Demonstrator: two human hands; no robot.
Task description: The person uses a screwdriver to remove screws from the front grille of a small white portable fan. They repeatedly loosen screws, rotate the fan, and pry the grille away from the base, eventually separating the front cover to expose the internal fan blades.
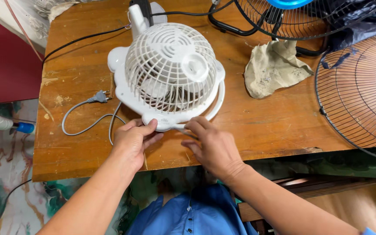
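Both hands work at frame centre: left hand [132,138] grips the lower rim of the white desk fan [169,69]; right hand [212,146] pinches its thin stand tube. Fan lies on the wooden surface [266,122]; grey plug cable [85,114] left, crumpled cloth [274,67] right.

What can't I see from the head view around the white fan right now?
- Right hand: what its fingers pinch at the white fan rim is too small to tell.
- Fan blades: mostly screened by the grille.
- Dark wire guard: cut off by the right edge.
- Items on the cloth: too small.

The black wire fan guard [362,95] is cut off at right.
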